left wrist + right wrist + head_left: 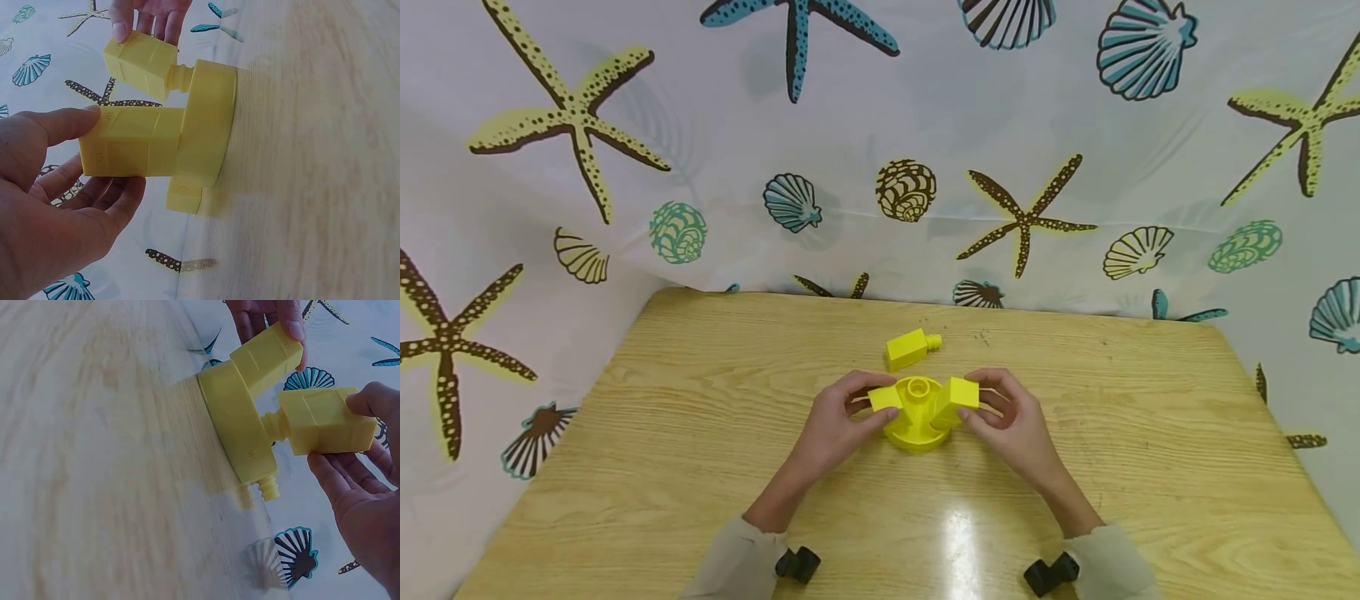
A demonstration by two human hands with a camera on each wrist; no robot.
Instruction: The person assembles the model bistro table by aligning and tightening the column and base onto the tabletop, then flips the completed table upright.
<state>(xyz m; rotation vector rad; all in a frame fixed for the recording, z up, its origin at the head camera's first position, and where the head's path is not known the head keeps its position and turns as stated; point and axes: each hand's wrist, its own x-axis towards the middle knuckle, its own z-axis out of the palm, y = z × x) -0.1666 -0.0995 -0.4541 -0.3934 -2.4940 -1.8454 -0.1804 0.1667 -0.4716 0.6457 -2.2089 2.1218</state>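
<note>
A round yellow base (917,437) stands on the table, a ring-shaped socket facing up at its far side. My left hand (838,421) pinches a yellow square block (131,140) between thumb and fingers; the block stands against the base with no threads showing. On the other side my right hand (1011,421) grips a second block (328,422), whose threaded neck shows between its body and the base. How deep that neck sits I cannot tell. Behind the base a third yellow block (907,349) lies on its side, threaded neck pointing right.
The wooden table (700,467) reaches back to a white cloth (865,125) printed with shells and starfish, which hangs behind and at both sides. Dark wrist cameras (797,565) sit at the sleeve cuffs.
</note>
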